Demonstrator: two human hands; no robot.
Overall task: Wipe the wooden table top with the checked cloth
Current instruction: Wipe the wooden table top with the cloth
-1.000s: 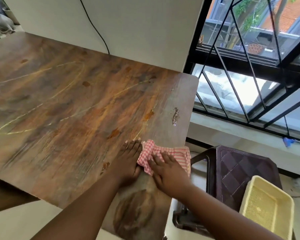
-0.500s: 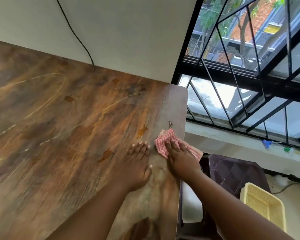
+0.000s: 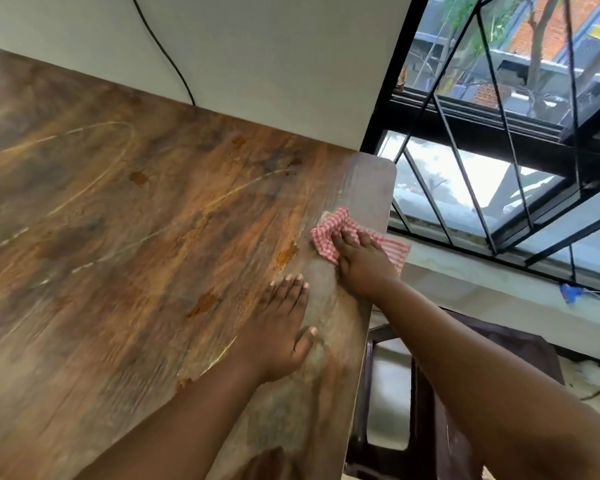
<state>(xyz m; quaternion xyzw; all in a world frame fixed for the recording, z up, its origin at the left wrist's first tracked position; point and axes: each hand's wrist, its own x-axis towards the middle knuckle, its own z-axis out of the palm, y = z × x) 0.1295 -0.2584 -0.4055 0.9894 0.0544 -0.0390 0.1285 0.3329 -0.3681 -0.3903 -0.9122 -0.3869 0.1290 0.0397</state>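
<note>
The wooden table top [image 3: 125, 237] fills the left and middle of the view, with orange stains and pale curved streaks on it. A red-and-white checked cloth [image 3: 329, 233] lies bunched near the table's right edge, partly hanging over it. My right hand [image 3: 359, 259] presses down on the cloth, fingers spread over it. My left hand [image 3: 281, 323] lies flat on the bare wood just left of and nearer than the cloth, palm down, fingers together, holding nothing.
A white wall with a black cable [image 3: 163, 53] runs along the table's far side. A black-framed window grille [image 3: 499, 140] stands to the right. A dark plastic chair [image 3: 430, 427] sits below the table's right edge.
My right hand has pushed the cloth farther away along the table's right edge. The left hand has stayed flat on the wood. The view has shifted.
</note>
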